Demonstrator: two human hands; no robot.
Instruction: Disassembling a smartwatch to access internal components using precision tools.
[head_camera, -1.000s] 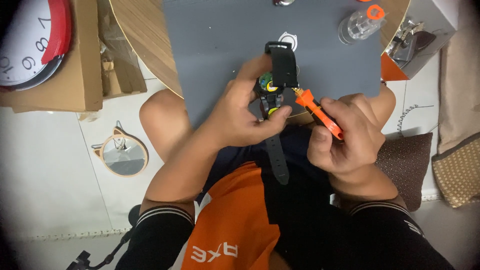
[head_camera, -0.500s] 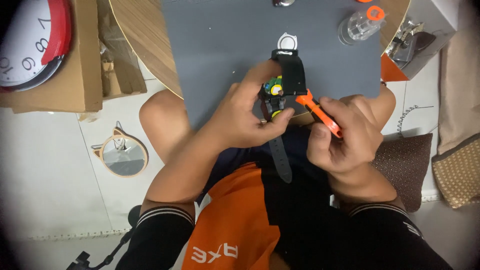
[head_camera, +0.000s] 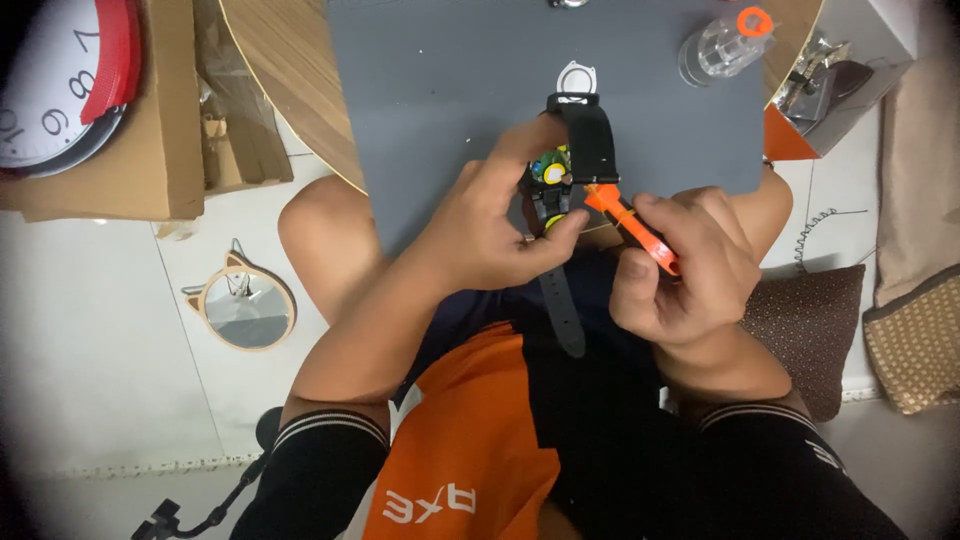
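My left hand (head_camera: 495, 225) grips a black wristwatch (head_camera: 556, 190) with its back off, so green and yellow inner parts show. One strap (head_camera: 588, 140) lies up on the grey mat (head_camera: 450, 90); the other strap (head_camera: 566, 315) hangs down over my lap. My right hand (head_camera: 685, 270) holds an orange tool (head_camera: 630, 225) whose tip touches the right side of the watch case. A round metal watch back (head_camera: 576, 80) lies on the mat just above the watch.
A clear container with an orange cap (head_camera: 725, 45) stands at the mat's top right. A wall clock (head_camera: 60, 80) rests on cardboard at the left. A cat-eared round mirror (head_camera: 245, 310) lies on the floor, and a brown cushion (head_camera: 805, 320) sits at the right.
Both hands with the watch and the orange tool have shifted slightly up and to the right; the grip is unchanged.
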